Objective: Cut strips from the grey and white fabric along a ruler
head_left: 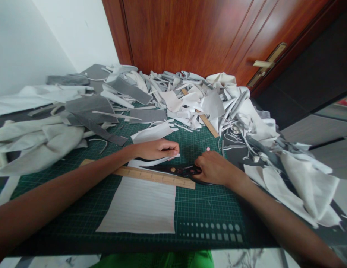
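Observation:
Black scissors (179,170) lie low over the green cutting mat (218,201), their handles gripped by my right hand (214,167). The blades point left, along the far side of a wooden ruler (162,178). My left hand (159,149) is closed, pinching the end of a narrow white fabric strip (155,162) just above the blades. A rectangular piece of white ribbed fabric (142,206) lies flat on the near side of the ruler. Beyond my left hand is another white fabric scrap (153,133). A small pink piece (208,149) sits just past my right hand.
Piled white and grey fabric scraps (173,100) cover the table's back, with a second wooden ruler (208,124) among them. Bunched cream cloth (41,141) lies left, more cloth pieces (304,186) right. Behind stands a brown wooden door (184,37) with a metal handle (264,64).

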Available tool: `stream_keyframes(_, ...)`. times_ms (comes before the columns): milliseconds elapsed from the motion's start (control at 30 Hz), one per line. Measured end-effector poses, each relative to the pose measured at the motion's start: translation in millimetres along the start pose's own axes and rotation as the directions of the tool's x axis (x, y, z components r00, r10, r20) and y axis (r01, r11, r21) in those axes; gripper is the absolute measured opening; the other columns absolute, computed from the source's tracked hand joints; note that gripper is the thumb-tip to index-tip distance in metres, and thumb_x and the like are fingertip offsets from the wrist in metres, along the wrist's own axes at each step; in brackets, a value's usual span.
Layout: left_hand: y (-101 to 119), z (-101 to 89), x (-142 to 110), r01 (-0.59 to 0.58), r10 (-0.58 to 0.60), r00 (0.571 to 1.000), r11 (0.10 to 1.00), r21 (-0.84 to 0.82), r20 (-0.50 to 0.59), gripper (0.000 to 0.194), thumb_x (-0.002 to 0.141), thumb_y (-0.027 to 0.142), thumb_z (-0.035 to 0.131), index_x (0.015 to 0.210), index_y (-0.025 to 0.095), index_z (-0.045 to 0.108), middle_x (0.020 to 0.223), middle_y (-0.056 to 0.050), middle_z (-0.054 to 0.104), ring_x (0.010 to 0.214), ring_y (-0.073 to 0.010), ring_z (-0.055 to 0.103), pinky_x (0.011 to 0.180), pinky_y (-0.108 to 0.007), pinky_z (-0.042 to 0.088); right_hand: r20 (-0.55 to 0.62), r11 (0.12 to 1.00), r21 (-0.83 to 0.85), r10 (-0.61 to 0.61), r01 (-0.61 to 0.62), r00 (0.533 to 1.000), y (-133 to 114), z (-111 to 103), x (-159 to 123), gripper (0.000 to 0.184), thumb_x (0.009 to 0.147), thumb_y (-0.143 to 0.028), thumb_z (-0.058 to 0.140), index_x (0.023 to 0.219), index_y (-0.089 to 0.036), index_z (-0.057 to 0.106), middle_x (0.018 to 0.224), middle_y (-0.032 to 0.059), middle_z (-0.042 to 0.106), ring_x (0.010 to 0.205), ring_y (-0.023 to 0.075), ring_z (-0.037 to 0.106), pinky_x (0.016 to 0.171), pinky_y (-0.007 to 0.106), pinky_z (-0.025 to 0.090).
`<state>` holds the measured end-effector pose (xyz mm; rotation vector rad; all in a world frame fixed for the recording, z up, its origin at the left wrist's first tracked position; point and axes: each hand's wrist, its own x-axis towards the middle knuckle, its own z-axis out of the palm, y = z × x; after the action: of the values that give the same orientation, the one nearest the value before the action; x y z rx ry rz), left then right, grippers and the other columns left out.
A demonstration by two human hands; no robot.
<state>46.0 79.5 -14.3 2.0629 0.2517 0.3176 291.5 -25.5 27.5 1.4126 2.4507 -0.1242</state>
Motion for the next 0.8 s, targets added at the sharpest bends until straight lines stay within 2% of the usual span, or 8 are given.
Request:
stream_keyframes(133, -2, -0.2, 0, -0.001, 0.001, 1.0, 1.0, -0.007, 0.0, 0.045, 0.112, 0.053, 0.048, 0.085, 0.018, 0.059, 0.077, 0.0, 0.057, 0.071, -0.0147, 0.051, 0.069, -0.026, 0.039, -0.019, 0.999, -0.035, 0.023, -0.024, 1.0, -5, 1, 0, 0.038, 0.099, -0.047, 0.065, 0.09, -0.014, 0.081, 0.089, 0.0157, 0.081, 0.093, 0.0314, 0.076, 0.087, 0.039, 0.047)
stream_keyframes(300, -4, 0.1, -1, 0.006, -0.007, 1.0, 1.0, -0.02, -0.012, 0.044, 0.112, 0.051, 0.049, 0.085, 0.018, 0.059, 0.077, 0.0, 0.057, 0.069, -0.014, 0.05, 0.068, -0.026, 0.038, -0.016, 0.997, -0.05, 0.049, -0.05, 0.999, -12, 0, 0, 0.041, 0.099, -0.05, 0.065, 0.087, -0.014, 0.082, 0.085, 0.0165, 0.081, 0.088, 0.0312, 0.077, 0.093, 0.042, 0.047)
stream_keyframes(533, -3, 0.4, 0, 0.012, -0.013, 1.0, 0.999, -0.045, -0.024, 0.046, 0.111, 0.053, 0.051, 0.084, 0.018, 0.059, 0.075, 0.0, 0.057, 0.068, -0.0141, 0.049, 0.065, -0.027, 0.037, -0.018, 0.996, -0.048, 0.078, -0.078, 0.997, -13, 2, -1, 0.041, 0.1, -0.048, 0.063, 0.087, -0.014, 0.082, 0.083, 0.0161, 0.081, 0.087, 0.0293, 0.076, 0.083, 0.037, 0.046)
stream_keyframes(800, -4, -0.2, 0, 0.006, -0.007, 1.0, 1.0, -0.023, -0.005, 0.046, 0.112, 0.054, 0.048, 0.084, 0.018, 0.058, 0.076, 0.0, 0.057, 0.068, -0.0137, 0.049, 0.066, -0.027, 0.037, -0.036, 0.996, -0.058, 0.069, -0.071, 0.997, -13, 2, -1, 0.039, 0.1, -0.046, 0.064, 0.083, -0.015, 0.081, 0.079, 0.014, 0.079, 0.082, 0.0262, 0.074, 0.08, 0.036, 0.043)
